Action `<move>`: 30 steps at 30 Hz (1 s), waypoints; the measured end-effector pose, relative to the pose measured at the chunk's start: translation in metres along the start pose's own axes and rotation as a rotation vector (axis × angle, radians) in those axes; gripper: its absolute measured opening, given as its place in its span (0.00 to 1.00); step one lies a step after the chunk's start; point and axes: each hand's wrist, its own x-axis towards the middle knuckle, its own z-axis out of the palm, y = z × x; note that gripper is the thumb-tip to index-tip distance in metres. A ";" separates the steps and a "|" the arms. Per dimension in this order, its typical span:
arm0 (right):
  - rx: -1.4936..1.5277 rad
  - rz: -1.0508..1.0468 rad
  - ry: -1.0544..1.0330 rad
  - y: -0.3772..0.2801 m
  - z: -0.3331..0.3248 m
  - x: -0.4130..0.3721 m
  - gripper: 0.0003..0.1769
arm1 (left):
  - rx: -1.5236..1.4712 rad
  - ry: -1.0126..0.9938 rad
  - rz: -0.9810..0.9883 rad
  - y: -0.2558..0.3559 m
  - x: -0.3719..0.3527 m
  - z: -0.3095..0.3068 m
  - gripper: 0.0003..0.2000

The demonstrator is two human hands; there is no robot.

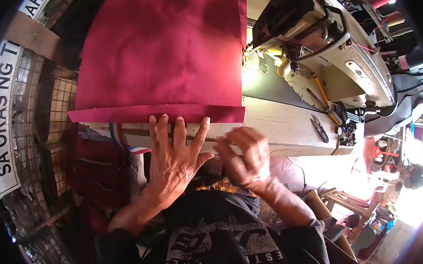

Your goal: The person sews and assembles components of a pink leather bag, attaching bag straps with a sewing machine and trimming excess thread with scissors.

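A large dark red cloth [163, 48] lies over the table, its near edge turned back as a long folded strip [141, 112]. My left hand [174, 151] rests with spread fingers, the fingertips touching this fold. Just right of it, my right hand [246, 155] is held above the table's front edge, close to the cloth's near right corner. Its fingers are bent and smeared by motion, so I cannot make out whether anything is between them. A sewing machine [367, 73] stands beyond the cloth at the right, with a lit lamp [251, 62] by its needle end.
Thread snips [319, 129] lie on the pale tabletop [274, 121], right of my hands. A yellow-handled tool [320, 89] rests on the machine's base. Wire mesh [61, 119] with lettered signs [4, 121] runs along the left. Cluttered wooden shelving [351, 206] stands at the right.
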 end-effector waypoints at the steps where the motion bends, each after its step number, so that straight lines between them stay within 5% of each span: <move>1: 0.012 0.002 -0.016 -0.008 0.013 -0.004 0.29 | -0.006 0.007 0.001 0.001 0.000 -0.003 0.33; 8: -0.007 0.130 -0.117 -0.019 0.038 -0.001 0.37 | -0.057 0.034 -0.009 -0.001 -0.001 0.000 0.32; 15: -0.101 0.157 -0.151 -0.021 0.043 0.003 0.38 | -0.225 0.118 -0.007 -0.017 -0.008 0.008 0.45; 24: -0.189 0.171 -0.160 -0.008 0.027 -0.010 0.32 | -0.098 0.029 0.042 -0.014 -0.005 0.003 0.43; 30: -0.169 0.252 -0.159 -0.004 0.019 -0.020 0.37 | -0.243 0.170 0.095 -0.028 -0.006 0.007 0.41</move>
